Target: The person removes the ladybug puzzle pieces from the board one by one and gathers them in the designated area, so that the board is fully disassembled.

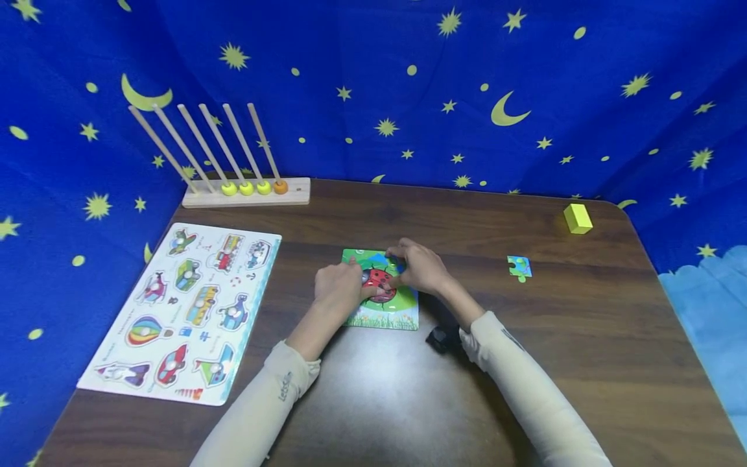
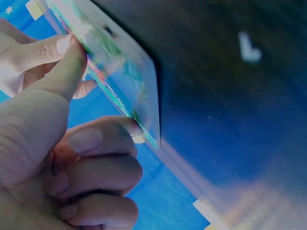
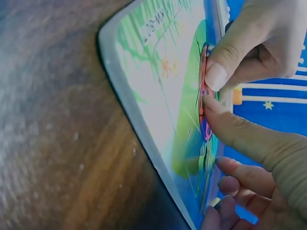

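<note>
A ladybug jigsaw puzzle (image 1: 356, 318) with a green and blue picture lies flat on the brown table (image 1: 385, 395), between both hands. My left hand (image 1: 341, 288) comes from its left side; the straight thumb (image 2: 64, 72) presses on the red ladybug, the index fingertip touches the board near its edge, and the other fingers are curled. From the right, my right hand (image 1: 425, 266) presses its thumb (image 3: 240, 127) on the ladybug (image 3: 203, 115), close to the left thumb. Its other fingers are loosely bent around the puzzle's far edge, partly hidden behind the board in the right wrist view.
To the right lies a loose jigsaw piece (image 1: 520, 267), with a yellow block (image 1: 578, 219) farther back. A peg puzzle board (image 1: 125, 344) with vehicle pictures fills the left side. Behind it stands a wooden peg rack (image 1: 248, 196) with beads. A small black object (image 1: 439, 338) sits by the right wrist.
</note>
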The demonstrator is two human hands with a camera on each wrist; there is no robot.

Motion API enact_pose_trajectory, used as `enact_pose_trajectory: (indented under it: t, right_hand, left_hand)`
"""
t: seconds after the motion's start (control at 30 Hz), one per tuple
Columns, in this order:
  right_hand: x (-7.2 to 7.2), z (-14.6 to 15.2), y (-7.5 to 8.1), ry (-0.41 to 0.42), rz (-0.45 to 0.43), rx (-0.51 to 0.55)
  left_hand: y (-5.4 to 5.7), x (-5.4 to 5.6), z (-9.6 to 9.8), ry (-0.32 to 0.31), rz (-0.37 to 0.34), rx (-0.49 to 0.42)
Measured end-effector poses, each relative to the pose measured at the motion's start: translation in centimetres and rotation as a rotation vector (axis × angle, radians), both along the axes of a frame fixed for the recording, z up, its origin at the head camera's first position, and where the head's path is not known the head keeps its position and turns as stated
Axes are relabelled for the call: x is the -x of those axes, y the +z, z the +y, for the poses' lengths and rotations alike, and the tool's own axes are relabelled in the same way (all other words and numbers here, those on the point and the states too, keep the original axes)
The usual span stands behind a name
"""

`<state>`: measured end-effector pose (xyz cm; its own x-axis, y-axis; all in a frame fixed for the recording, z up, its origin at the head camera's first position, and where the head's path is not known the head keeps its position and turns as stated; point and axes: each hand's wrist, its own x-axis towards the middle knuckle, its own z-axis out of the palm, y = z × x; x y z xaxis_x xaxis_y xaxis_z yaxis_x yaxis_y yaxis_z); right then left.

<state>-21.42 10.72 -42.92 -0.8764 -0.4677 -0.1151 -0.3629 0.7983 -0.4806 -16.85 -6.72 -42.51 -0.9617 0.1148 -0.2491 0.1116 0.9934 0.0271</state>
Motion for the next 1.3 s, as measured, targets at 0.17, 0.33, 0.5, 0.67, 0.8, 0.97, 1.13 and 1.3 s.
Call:
enact_pose_trajectory:
  t: [0.17, 0.33, 0.5, 0.67, 0.8, 0.97, 1.13, 1.3]
  right_hand:
    - [-0.5, 0.0, -0.1, 0.005, 0.093, 0.007]
    - [-1.1, -0.1, -0.3, 0.07, 0.178, -0.008]
    - [-0.9, 0.1, -0.7, 0.068, 0.221, -0.034]
    - [-0.5, 0.5, -1.3, 0.039, 0.136, -0.016]
    - [-0.5, 0.7, -1.4, 0.036, 0.099, 0.013]
    - [-0.7, 0.7, -1.1, 0.046, 0.15, 0.0]
    - [-0.6, 0.5, -1.0, 0.038, 0.146, 0.004]
    - [-0.6, 0.4, -1.0, 0.03, 0.171, -0.007]
  left_hand:
    - [-0.2, 0.0, 0.1, 0.002, 0.005, -0.007]
    - [-0.3, 0.0, 0.0, 0.009, 0.013, -0.019]
    - [-0.6, -0.2, -0.1, 0.008, 0.012, -0.013]
    - [-0.7, -0.4, 0.0, 0.011, -0.01, -0.015]
    - [-0.6, -0.4, 0.0, 0.0, 0.002, -0.008]
    - [-0.5, -0.4, -0.1, -0.01, 0.016, -0.007]
    - [-0.4, -0.4, -0.2, -0.004, 0.013, 0.003]
    - [-0.3, -0.3, -0.2, -0.007, 0.028, -0.018]
